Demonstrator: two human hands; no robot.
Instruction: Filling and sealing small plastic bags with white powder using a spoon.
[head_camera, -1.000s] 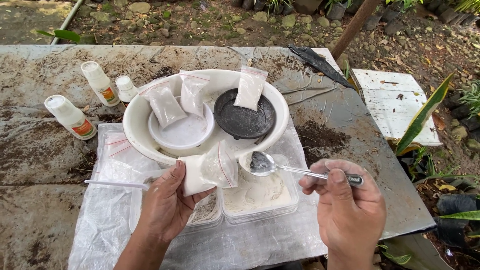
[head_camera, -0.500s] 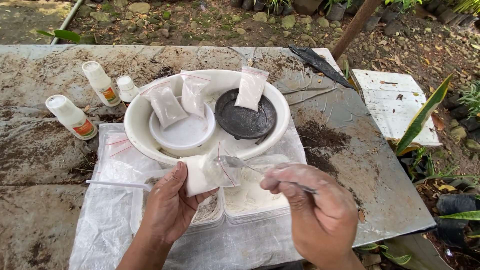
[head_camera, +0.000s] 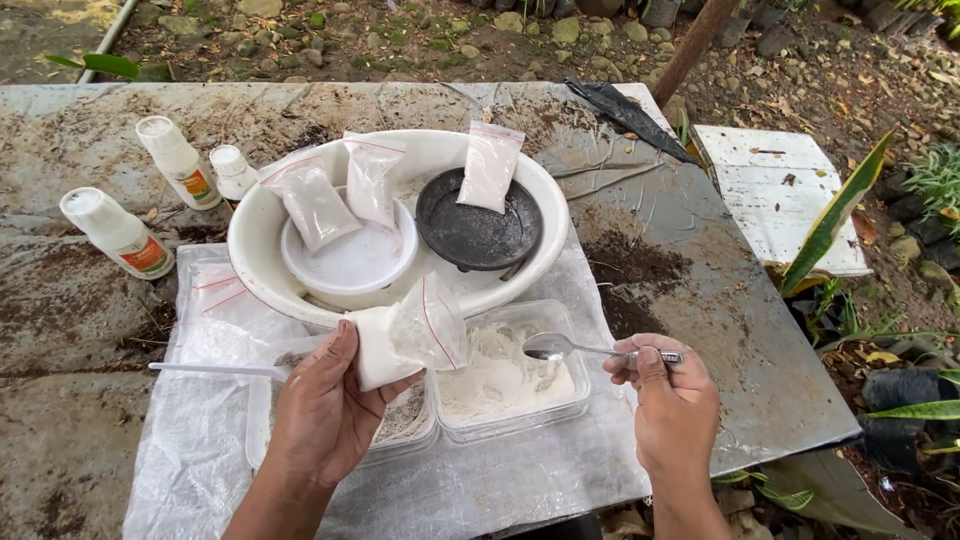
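Table: weathered grey concrete table (head_camera: 700, 300), stained with dark soil, bearing everything below.
Sheet: translucent white woven plastic sheet (head_camera: 180, 470) spread over the table's near edge, under the trays and the basin.
Basin: large round white plastic basin (head_camera: 545, 215); inside it a shallow white dish (head_camera: 350, 262), a round black plastic lid (head_camera: 480, 235) and three small clear zip bags of white powder (head_camera: 490, 165) leaning against these.
Trays: clear rectangular plastic tray of white powder (head_camera: 505, 380), just in front of the basin; a second clear tray (head_camera: 410, 425) to its left with greyer powder, half hidden by the left hand.
Bottles: three small white plastic bottles with orange labels (head_camera: 118, 235), at the table's left, beside the basin.
Left hand: left hand (head_camera: 325, 410) curled closed, thumb pinching a small clear zip bag partly filled with white powder (head_camera: 410, 335), mouth up, above the trays and touching the basin's near rim.
Right hand: right hand (head_camera: 675, 400) closed in a fist, thumb pressing the handle of a small metal spoon (head_camera: 555, 347); bowl level over the white-powder tray, just right of the bag.
Change: half a second earlier the spoon was at the bag's mouth; it has since drawn back right, clear of the bag.
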